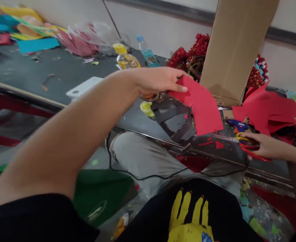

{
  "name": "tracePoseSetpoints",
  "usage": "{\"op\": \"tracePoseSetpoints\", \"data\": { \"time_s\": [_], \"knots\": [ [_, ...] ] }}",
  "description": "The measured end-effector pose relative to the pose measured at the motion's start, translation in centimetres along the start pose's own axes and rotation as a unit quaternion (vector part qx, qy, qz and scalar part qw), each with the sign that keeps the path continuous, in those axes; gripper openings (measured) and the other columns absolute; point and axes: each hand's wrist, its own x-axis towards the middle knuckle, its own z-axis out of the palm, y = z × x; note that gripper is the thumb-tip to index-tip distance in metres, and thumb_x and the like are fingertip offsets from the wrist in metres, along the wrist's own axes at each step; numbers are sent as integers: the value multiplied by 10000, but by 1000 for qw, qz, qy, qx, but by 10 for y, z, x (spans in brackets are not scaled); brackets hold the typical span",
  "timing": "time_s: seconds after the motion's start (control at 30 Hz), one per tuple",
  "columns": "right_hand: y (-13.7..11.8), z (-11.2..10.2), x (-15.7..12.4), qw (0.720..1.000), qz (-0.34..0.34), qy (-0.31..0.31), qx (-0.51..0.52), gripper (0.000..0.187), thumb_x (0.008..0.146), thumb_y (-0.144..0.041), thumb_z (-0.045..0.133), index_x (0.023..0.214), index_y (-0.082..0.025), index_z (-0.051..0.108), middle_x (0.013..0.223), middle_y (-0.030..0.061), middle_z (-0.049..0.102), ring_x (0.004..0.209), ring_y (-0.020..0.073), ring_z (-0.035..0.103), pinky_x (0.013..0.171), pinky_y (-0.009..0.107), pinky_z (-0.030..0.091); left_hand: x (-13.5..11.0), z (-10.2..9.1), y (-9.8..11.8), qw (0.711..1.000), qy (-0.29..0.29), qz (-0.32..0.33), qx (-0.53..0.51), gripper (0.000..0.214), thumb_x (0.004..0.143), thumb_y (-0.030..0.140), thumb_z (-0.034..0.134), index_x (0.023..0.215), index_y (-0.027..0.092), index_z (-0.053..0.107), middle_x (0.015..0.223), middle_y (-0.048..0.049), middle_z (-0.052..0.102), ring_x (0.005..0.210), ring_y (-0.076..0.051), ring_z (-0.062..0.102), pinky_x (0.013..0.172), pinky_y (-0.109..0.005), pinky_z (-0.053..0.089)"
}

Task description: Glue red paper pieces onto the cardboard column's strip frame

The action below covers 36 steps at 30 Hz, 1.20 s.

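Left hand (158, 80): pinched one flat, matte red sheet (203, 107) by its top corner, over the table (24, 72) edge.
Right hand (264, 146): closed around one pair of red-handled scissors (251, 149) (blades hidden), on the table.
Nearby: one blue glue gun (236, 125); one cardboard box (235, 50).

On my feed, the sheet (200, 104) pinched in the left hand (158, 80) at mid-frame is plain red, with no print. The scissors (249, 145) under the right hand (265, 146) at the right edge are red with yellow in the handles. Just above them the glue gun (236, 125) is blue. The surface (24, 72) is dark grey. The cardboard (236, 47) at the top right is plain brown, and the flowers (188, 55) left of it are deep red. In the upper left I see paper scraps (34, 43) in yellow, teal and pink. One bottle (125, 57) has a yellow cap. At the bottom of the frame, a black shirt (188, 215) carries a yellow hand print.
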Motion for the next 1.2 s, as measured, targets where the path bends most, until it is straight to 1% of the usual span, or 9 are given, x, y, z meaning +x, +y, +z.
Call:
{"op": "tracePoseSetpoints", "data": {
  "time_s": [0.07, 0.2, 0.37, 0.43, 0.57, 0.73, 0.9, 1.0, 1.2],
  "knots": [
    [-6, -14, 6, 988, 20, -139, -55, 578, 518, -373, 836, 1071, -286, 693, 951, 70, 719, 728, 193, 676, 574, 291, 527, 11, 7, 12, 996, -49, -24, 64, 487, 690, 17, 599, 1137, -111, 452, 991, -152, 708, 839, -243, 686, 442, -120, 410],
    [-23, -28, 16, 972, 50, -217, -82, 649, 537, -527, 734, 1118, -245, 673, 1014, 18, 701, 868, 181, 663, 733, 313, 490, 32, 19, 19, 973, -138, -24, 185, 497, 771, 81, 435, 1222, -117, 366, 1015, -64, 656, 929, -225, 637, 488, -103, 383],
    [-33, -31, 20, 957, 100, -256, -90, 679, 489, -448, 752, 1143, -293, 659, 1127, -28, 674, 1024, 246, 615, 853, 310, 494, 48, 21, 19, 946, -228, -31, 228, 460, 832, 88, 574, 1281, 96, 475, 768, -22, 730, 1037, -214, 669, 912, -419, 507],
    [-32, -32, 20, 952, 117, -270, -80, 653, 521, -430, 728, 1155, -301, 645, 1125, -30, 672, 1013, 248, 611, 850, 299, 495, 51, 22, 20, 943, -230, -34, 236, 432, 845, 112, 592, 1267, 134, 506, 704, -17, 726, 1066, -227, 664, 1070, -536, 370],
    [-28, -32, 19, 943, 156, -288, -65, 604, 561, -426, 664, 1146, -279, 629, 963, -23, 696, 914, 233, 618, 768, 292, 489, 54, 27, 23, 942, -220, -53, 249, 435, 858, 122, 589, 1282, 157, 501, 627, 13, 691, 1140, -240, 629, 1155, -586, 197],
    [-25, -31, 17, 947, 127, -280, -97, 658, 500, -400, 717, 1141, -277, 635, 1191, 8, 636, 1040, 280, 584, 811, 312, 479, 57, 28, 23, 947, -194, -45, 251, 435, 873, 99, 559, 1298, 173, 500, 691, 12, 693, 1170, -233, 611, 1145, -541, 258],
    [-28, -34, 17, 942, 156, -290, -67, 631, 528, -357, 663, 1154, -291, 613, 873, -46, 694, 835, 210, 611, 707, 270, 471, 60, 25, 23, 942, -216, -43, 253, 425, 872, 97, 555, 1290, 156, 503, 892, -35, 725, 1165, -222, 612, 1128, -497, 301],
    [-29, -36, 17, 943, 152, -291, -47, 577, 526, -309, 641, 1102, -299, 637, 875, -75, 693, 842, 189, 605, 694, 236, 462, 59, 25, 23, 940, -222, -49, 256, 417, 877, 96, 545, 1287, 158, 501, 993, -58, 721, 1173, -213, 606, 1135, -505, 281],
    [-21, -38, 16, 943, 162, -287, -40, 639, 503, -293, 648, 1141, -302, 619, 963, -67, 688, 839, 190, 603, 656, 231, 466, 57, 24, 23, 940, -213, -56, 262, 415, 888, 96, 528, 1296, 166, 492, 809, -9, 714, 1128, -211, 633, 1131, -551, 257]
  ]
}}
